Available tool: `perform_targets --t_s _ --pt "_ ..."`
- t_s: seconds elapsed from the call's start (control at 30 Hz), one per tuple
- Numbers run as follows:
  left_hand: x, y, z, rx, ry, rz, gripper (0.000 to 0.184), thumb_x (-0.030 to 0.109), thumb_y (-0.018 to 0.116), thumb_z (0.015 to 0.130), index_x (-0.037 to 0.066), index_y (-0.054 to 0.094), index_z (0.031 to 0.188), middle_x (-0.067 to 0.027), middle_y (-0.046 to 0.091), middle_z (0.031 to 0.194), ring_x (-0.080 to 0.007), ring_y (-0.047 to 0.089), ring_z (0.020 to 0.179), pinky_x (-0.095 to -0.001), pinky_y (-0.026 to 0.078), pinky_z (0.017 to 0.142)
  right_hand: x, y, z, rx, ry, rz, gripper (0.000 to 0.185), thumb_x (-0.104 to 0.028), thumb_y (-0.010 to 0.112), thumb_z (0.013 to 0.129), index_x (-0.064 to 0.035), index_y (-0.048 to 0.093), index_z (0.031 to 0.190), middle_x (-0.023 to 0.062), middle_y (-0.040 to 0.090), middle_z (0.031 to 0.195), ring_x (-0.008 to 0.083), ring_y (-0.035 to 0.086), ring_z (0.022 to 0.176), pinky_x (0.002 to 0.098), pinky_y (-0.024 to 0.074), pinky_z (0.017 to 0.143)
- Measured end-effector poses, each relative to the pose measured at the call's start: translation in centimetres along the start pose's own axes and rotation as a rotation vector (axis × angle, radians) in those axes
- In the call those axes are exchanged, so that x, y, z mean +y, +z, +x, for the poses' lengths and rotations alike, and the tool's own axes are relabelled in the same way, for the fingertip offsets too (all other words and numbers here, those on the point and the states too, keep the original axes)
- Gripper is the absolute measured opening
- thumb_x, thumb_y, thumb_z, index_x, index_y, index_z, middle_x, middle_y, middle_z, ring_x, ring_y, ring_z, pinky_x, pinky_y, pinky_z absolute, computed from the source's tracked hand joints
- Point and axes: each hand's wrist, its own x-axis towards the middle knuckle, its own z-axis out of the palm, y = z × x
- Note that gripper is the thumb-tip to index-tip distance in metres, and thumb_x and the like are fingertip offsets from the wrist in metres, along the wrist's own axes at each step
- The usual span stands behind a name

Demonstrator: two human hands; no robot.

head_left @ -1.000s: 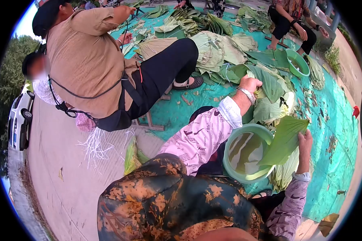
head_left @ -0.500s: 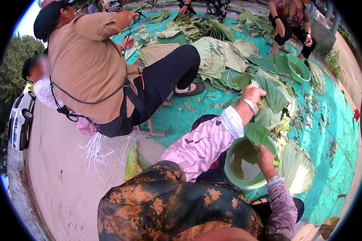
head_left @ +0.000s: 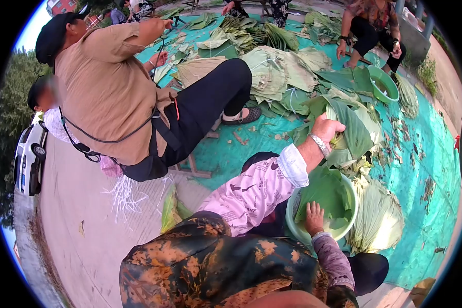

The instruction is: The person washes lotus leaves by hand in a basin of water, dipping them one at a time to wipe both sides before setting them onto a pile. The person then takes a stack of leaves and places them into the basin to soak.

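Observation:
My left hand (head_left: 327, 132), with a bracelet at its wrist, is closed around the gathered stem end of folded lotus leaves (head_left: 355, 131). Below it stands a pale green basin (head_left: 353, 215), where a large green lotus leaf (head_left: 321, 191) lies spread across the inside and covers most of what is in it. My right hand (head_left: 314, 218) rests on the near part of that leaf, fingers extended and apart.
Stacks of dried leaves (head_left: 285, 72) cover the teal tarp (head_left: 426, 205). A fan-shaped leaf bundle (head_left: 377, 215) lies right of the basin. Close on the left sits a person in a brown shirt (head_left: 105, 92). Another green basin (head_left: 385, 84) stands farther back near a seated co-worker (head_left: 372, 31). White strings (head_left: 126, 197) lie on the pavement.
My right hand has shifted left and down and opened from its grip on the leaf's edge. The leaf now lies spread in the basin. My left hand still holds its leaves.

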Motion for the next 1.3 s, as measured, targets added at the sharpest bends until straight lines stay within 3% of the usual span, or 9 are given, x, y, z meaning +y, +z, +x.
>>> perform_targets --t_s 0.23,0.33,0.7,0.9,1.1,1.2,1.23,1.3 --pt "0.2 1.0 -1.3 -0.044 -0.061 -0.014 0.031 -0.011 0.05 0.066 0.001 0.052 0.094 -0.0085 0.056 0.078 -0.021 0.058 0.069 -0.0374 0.05 0.066 1.3 2.5 0.3 -0.084 0.031 -0.031 0.075 -0.027 0.063 0.065 -0.0073 0.03 0.13 0.0167 0.027 0.135 0.0331 0.025 0.124 0.0514 0.0204 0.098" --pt "0.0 0.8 -1.0 -0.036 -0.083 0.005 0.03 -0.011 0.05 0.067 0.001 0.052 0.095 -0.009 0.057 0.08 -0.0218 0.059 0.072 -0.0386 0.051 0.067 2.3 1.1 0.4 -0.162 0.143 0.055 0.059 -0.018 0.048 0.074 -0.0084 0.031 0.13 0.0158 0.027 0.135 0.032 0.024 0.125 0.0528 0.0183 0.099" --pt "0.1 1.3 -1.7 -0.075 -0.112 0.001 0.034 -0.012 0.046 0.069 0.0 0.053 0.099 -0.0108 0.059 0.087 -0.0237 0.06 0.078 -0.039 0.051 0.072 4.1 3.3 -1.0 -0.093 0.161 0.091 0.082 -0.03 0.064 0.062 -0.0106 0.025 0.132 0.0129 0.024 0.137 0.0294 0.021 0.126 0.0542 0.0201 0.098" --pt "0.0 1.6 -1.7 -0.086 -0.129 -0.043 0.034 -0.012 0.046 0.069 0.0 0.052 0.1 -0.0113 0.059 0.088 -0.0243 0.06 0.079 -0.0389 0.051 0.073 4.2 4.1 -0.7 -0.145 0.166 0.096 0.086 -0.037 0.062 0.065 -0.0093 0.02 0.134 0.0144 0.018 0.139 0.0316 0.016 0.128 0.0552 0.0201 0.097" --pt "-0.6 0.9 -1.1 -0.095 -0.126 0.009 0.034 -0.012 0.047 0.068 0.0 0.052 0.099 -0.0118 0.058 0.088 -0.0251 0.06 0.079 -0.0406 0.051 0.072 4.0 3.6 0.0 -0.268 0.238 0.176 0.077 -0.04 0.057 0.072 -0.0094 0.021 0.134 0.0151 0.017 0.14 0.0335 0.016 0.128 0.0562 0.02 0.097" --pt "-0.8 1.0 -1.1 -0.08 -0.11 0.013 0.033 -0.012 0.047 0.068 0.0 0.052 0.098 -0.0119 0.058 0.088 -0.0256 0.06 0.078 -0.0415 0.052 0.071 3.9 2.5 0.3 -0.333 0.284 0.277 0.067 -0.04 0.052 0.078 -0.0098 0.026 0.131 0.0143 0.018 0.139 0.0338 0.016 0.128 0.0561 0.021 0.096" --pt "-0.8 1.0 -1.1 -0.065 -0.107 0.016 0.032 -0.012 0.047 0.068 0.0 0.052 0.098 -0.012 0.058 0.087 -0.0257 0.06 0.078 -0.0418 0.052 0.071 3.6 2.4 0.6 -0.294 0.302 0.263 0.056 -0.036 0.05 0.081 -0.0102 0.033 0.127 0.0144 0.022 0.137 0.0334 0.02 0.127 0.0551 0.0244 0.095" --pt "-1.0 0.7 -0.7 -0.069 -0.1 0.013 0.032 -0.013 0.047 0.068 0.0 0.052 0.097 -0.0118 0.058 0.086 -0.0256 0.06 0.077 -0.0421 0.052 0.071 3.7 1.7 1.1 -0.3 0.358 0.473 0.054 -0.035 0.049 0.082 -0.0102 0.033 0.127 0.0143 0.022 0.137 0.0338 0.021 0.126 0.0572 0.0235 0.095"
